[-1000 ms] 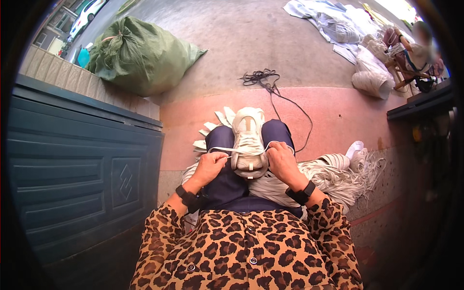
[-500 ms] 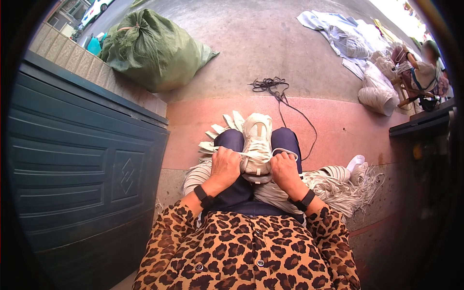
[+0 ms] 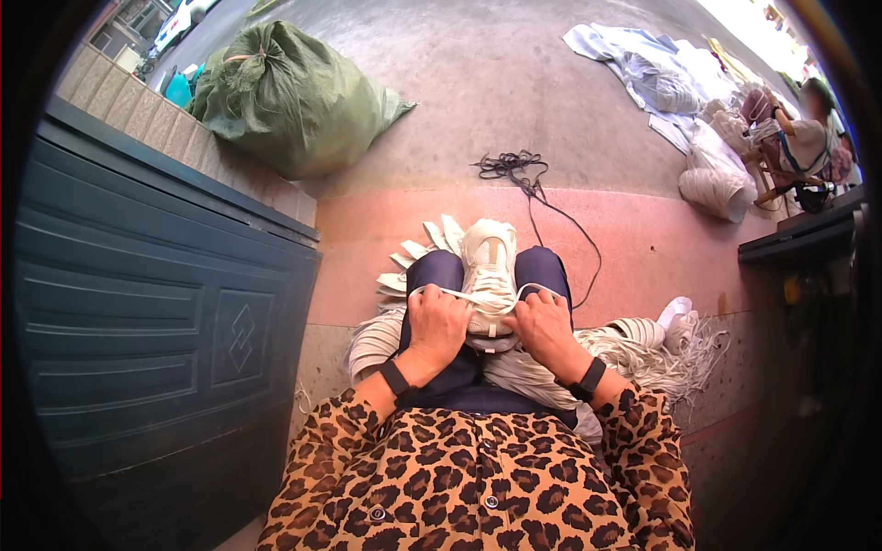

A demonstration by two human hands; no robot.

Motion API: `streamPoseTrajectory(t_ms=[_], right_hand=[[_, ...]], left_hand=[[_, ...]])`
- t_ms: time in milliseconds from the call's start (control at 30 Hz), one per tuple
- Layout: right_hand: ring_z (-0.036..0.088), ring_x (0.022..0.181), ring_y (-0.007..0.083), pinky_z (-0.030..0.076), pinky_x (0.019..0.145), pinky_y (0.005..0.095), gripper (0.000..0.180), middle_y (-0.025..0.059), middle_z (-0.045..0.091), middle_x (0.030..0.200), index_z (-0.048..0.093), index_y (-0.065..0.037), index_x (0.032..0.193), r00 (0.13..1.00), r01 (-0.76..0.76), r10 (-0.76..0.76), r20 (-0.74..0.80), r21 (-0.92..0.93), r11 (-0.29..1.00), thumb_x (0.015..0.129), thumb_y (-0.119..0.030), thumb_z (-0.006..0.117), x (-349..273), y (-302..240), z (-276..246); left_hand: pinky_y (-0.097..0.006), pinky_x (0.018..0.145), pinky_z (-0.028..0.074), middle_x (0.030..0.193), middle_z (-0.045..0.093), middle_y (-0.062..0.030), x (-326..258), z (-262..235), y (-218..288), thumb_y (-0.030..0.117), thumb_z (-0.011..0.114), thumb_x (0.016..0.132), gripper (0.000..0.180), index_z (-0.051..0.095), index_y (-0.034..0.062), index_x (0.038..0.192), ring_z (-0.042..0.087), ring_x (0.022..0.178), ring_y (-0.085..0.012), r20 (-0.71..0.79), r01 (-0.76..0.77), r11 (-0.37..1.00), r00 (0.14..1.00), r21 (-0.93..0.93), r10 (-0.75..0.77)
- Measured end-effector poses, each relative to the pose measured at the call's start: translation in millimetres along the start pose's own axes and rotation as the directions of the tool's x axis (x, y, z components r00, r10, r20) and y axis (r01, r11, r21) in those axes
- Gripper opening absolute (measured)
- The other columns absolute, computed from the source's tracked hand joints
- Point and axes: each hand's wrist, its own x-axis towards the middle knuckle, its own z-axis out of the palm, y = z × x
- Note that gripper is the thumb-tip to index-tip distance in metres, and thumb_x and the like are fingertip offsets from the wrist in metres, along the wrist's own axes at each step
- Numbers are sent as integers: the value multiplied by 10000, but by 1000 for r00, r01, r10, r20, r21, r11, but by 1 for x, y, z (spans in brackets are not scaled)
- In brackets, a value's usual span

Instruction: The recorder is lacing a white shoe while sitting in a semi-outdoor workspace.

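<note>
A cream sneaker (image 3: 489, 250) is held upright between my knees, toe pointing away from me. White shoelace (image 3: 457, 294) runs across its upper, with a strand stretching out to each side. On the left, my left hand (image 3: 437, 321) is closed on one strand beside the shoe's opening. My right hand (image 3: 542, 327) pinches the lace on the other side, where a loop arches above the fingers. Part of the shoe's heel end shows between the hands. The exact grip of the fingertips is partly hidden by the knuckles.
Bundles of pale laces (image 3: 634, 354) lie beside my right leg, and pale shoe-like pieces (image 3: 418, 248) fan out beyond my left knee. Ahead lies a tangled black cord (image 3: 514, 167). A green sack (image 3: 289, 101) stands near the blue door (image 3: 165, 303). A person (image 3: 808, 138) sits far right.
My left hand has shifted slightly toward me, drawing its lace strand out to the left. The right hand has moved a little nearer and stays by the shoe's opening.
</note>
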Motion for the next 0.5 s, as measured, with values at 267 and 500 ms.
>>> streamPoseTrajectory(t_ms=[267, 500], right_hand=[[500, 728, 309, 397, 661, 393, 20, 120, 511, 674, 525, -49, 745, 978, -137, 170, -123, 241, 961, 749, -66, 536, -1, 7, 13], [501, 785, 246, 387, 692, 339, 120, 98, 531, 745, 536, -36, 803, 989, 147, -146, -32, 35, 988, 691, -79, 541, -1, 4, 1]], left_hand=[[-338, 682, 346, 721, 536, -28, 0, 4, -11, 89, 568, 706, 94, 548, 94, 798, 481, 783, -202, 7, -197, 980, 980, -19, 198], [-327, 653, 325, 701, 526, -33, 8, 0, 0, 147, 532, 678, 93, 549, 84, 745, 475, 759, -195, 197, -433, 869, 898, 240, 393]])
